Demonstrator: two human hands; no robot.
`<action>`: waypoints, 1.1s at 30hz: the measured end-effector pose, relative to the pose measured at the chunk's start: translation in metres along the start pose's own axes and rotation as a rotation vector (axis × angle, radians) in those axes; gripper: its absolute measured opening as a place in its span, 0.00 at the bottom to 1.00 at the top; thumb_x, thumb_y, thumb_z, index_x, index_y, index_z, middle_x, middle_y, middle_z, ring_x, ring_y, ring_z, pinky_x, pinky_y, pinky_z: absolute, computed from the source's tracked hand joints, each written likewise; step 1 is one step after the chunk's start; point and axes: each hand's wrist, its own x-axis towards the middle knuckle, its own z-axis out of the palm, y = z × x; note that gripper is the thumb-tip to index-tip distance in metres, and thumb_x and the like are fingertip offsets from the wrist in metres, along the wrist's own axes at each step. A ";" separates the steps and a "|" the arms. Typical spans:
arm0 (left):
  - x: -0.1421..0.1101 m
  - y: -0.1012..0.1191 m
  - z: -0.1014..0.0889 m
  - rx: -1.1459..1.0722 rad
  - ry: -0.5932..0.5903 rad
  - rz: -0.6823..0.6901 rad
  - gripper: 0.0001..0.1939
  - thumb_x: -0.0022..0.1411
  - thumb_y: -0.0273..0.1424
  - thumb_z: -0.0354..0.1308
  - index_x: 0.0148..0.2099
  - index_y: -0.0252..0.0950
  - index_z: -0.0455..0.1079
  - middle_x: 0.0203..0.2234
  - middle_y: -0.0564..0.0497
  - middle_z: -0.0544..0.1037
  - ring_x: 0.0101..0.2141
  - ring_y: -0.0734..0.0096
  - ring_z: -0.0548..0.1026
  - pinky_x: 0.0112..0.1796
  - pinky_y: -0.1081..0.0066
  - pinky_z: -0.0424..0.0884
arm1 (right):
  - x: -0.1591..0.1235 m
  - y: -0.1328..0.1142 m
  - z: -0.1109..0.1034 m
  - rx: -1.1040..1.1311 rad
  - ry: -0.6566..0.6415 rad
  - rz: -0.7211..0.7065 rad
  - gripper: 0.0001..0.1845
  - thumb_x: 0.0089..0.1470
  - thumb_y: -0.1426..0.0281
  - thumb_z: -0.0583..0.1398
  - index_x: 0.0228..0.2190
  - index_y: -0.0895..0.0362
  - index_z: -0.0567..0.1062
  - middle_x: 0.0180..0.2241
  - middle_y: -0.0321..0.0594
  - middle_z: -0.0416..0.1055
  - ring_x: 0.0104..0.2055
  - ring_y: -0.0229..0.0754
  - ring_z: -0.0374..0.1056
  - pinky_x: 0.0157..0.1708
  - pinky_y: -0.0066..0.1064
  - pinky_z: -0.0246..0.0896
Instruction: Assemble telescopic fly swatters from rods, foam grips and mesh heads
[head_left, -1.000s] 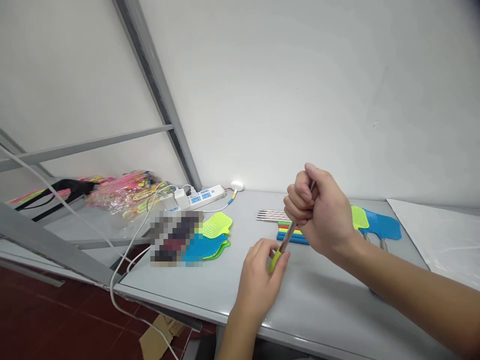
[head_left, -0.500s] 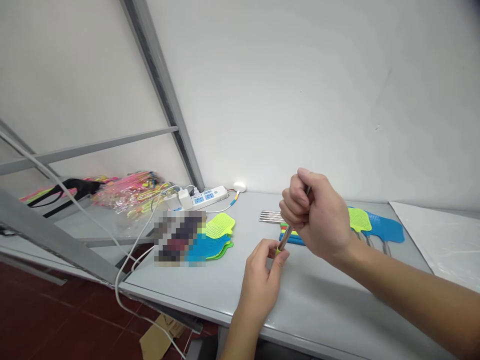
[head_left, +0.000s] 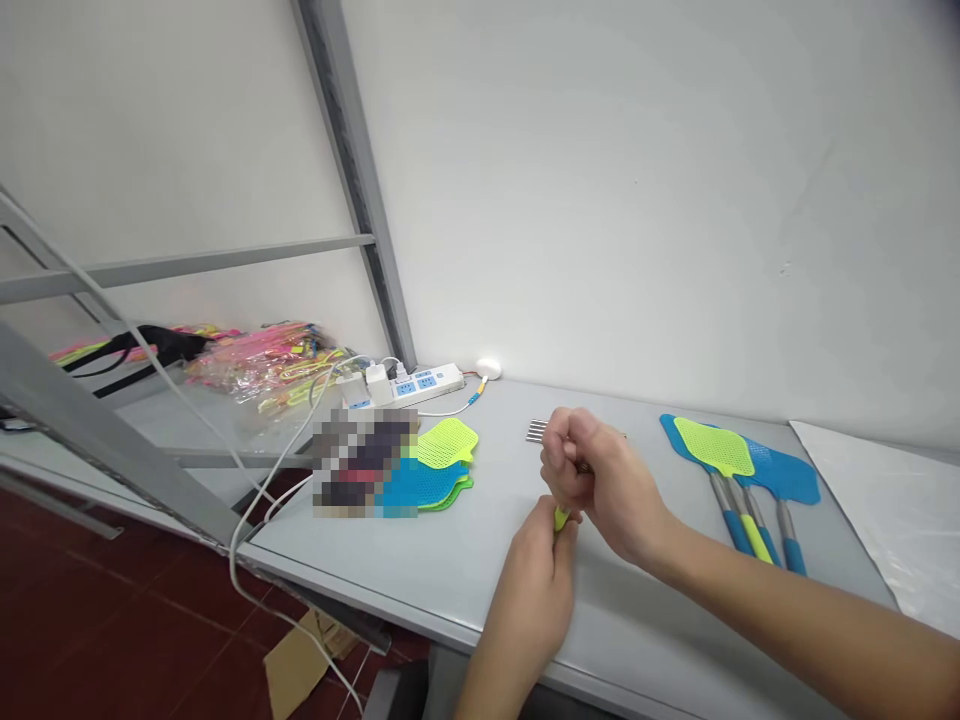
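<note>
My left hand [head_left: 534,575] is closed round the yellow-green grip [head_left: 561,517] of a fly swatter handle. Just above it, my right hand [head_left: 600,480] is clenched in a fist over the handle's metal rod, which its fingers now hide. Behind the fist, the ends of several thin metal rods [head_left: 535,431] stick out on the table. To the right lie finished-looking fly swatters with blue and yellow-green heads, a yellow-green swatter [head_left: 716,448] on top of a blue swatter [head_left: 795,475]. Loose swatter heads, yellow-green [head_left: 448,443] and blue [head_left: 427,484], are stacked on the left.
A white power strip [head_left: 420,388] with plugs and cables stands by the wall. Plastic-bagged colourful goods [head_left: 262,365] lie behind the grey metal frame [head_left: 367,200]. A white sheet [head_left: 885,500] covers the table's right end. Cardboard [head_left: 300,665] lies on the floor.
My right fist has come down along the rod to my left hand, and the rod between them is out of sight. The view has shifted slightly, showing more of the swatters on the right.
</note>
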 end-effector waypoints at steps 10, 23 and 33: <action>0.006 -0.005 0.003 -0.055 -0.006 0.068 0.17 0.68 0.28 0.48 0.59 0.40 0.63 0.53 0.45 0.72 0.53 0.63 0.69 0.49 0.69 0.64 | 0.007 0.016 0.003 -0.165 0.075 -0.036 0.27 0.59 0.52 0.56 0.18 0.56 0.60 0.15 0.27 0.48 0.17 0.30 0.42 0.18 0.27 0.36; 0.010 -0.014 0.004 0.021 0.007 0.075 0.17 0.65 0.24 0.47 0.53 0.36 0.68 0.56 0.43 0.72 0.52 0.59 0.71 0.47 0.66 0.67 | 0.006 0.032 0.006 -0.249 0.096 -0.050 0.27 0.59 0.50 0.55 0.18 0.55 0.61 0.17 0.29 0.52 0.20 0.33 0.47 0.21 0.28 0.41; 0.006 -0.015 0.002 -0.022 0.057 0.069 0.17 0.64 0.24 0.47 0.53 0.35 0.69 0.49 0.42 0.75 0.48 0.60 0.73 0.43 0.68 0.69 | 0.009 0.038 0.014 -0.187 0.027 -0.011 0.26 0.58 0.49 0.56 0.20 0.56 0.63 0.18 0.27 0.51 0.20 0.32 0.43 0.21 0.27 0.40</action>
